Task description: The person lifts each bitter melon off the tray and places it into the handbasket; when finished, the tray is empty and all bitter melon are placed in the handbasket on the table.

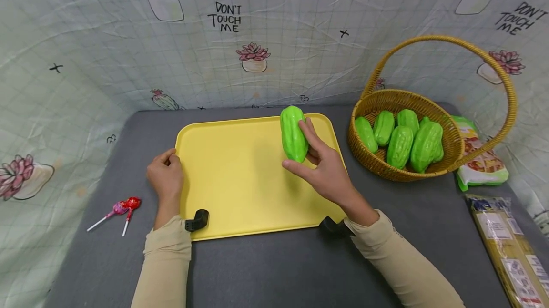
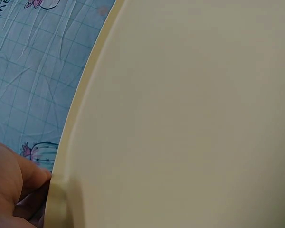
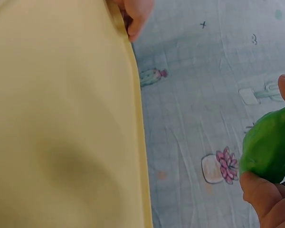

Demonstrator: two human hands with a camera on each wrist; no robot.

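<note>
Grey table [image 1: 300, 270], cactus-print cloth [image 1: 86, 60] behind. Yellow tray [image 1: 240, 179] at centre. Wicker basket [image 1: 446, 155] right of the tray, five green gourds [image 1: 401, 143] inside. Snack packets [image 1: 480, 165] beyond the basket, near the table's right edge. Right hand [image 1: 326, 169] clamps a sixth gourd [image 1: 293, 134] between thumb and fingers, upright above the tray's far right corner; whether it touches the tray is unclear. Left hand [image 1: 166, 174] curls on the tray's left rim. Two lollipops [image 1: 122, 208] lie left of the tray.
</note>
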